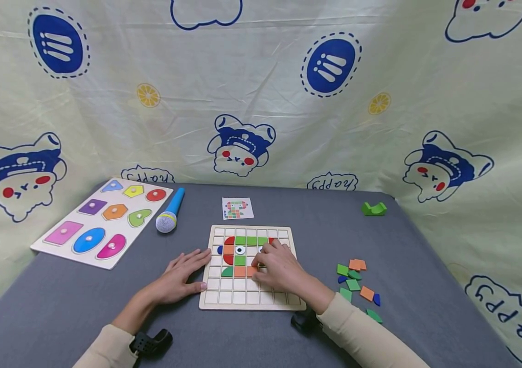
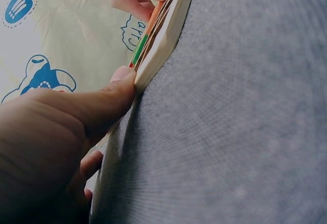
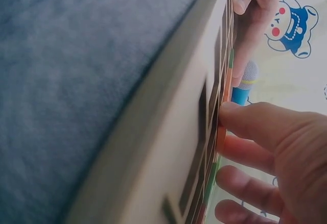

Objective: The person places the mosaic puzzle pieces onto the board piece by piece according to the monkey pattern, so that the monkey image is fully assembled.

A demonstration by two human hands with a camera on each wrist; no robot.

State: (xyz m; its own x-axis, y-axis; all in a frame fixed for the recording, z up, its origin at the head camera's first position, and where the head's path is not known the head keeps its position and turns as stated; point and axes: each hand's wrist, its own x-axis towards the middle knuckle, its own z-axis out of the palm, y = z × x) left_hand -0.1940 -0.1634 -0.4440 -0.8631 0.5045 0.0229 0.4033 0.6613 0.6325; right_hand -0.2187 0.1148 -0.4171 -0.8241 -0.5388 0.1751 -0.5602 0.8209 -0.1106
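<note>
A wooden grid board lies on the table, with red, green, orange, blue and eye-marked tiles set in its upper part. My left hand rests at the board's left edge, thumb and fingertips touching the frame, fingers fairly straight. Over the middle of the board, my right hand has its thumb and bent index finger on an orange square tile, at the right end of a row beside another orange tile and a green one. In the right wrist view the thumb touches the orange tile. The hand hides several cells.
Several loose green, orange and blue tiles lie right of the board. Behind it is a small pattern card. A blue toy microphone and a shape puzzle board lie at the left. A green curved piece sits far right.
</note>
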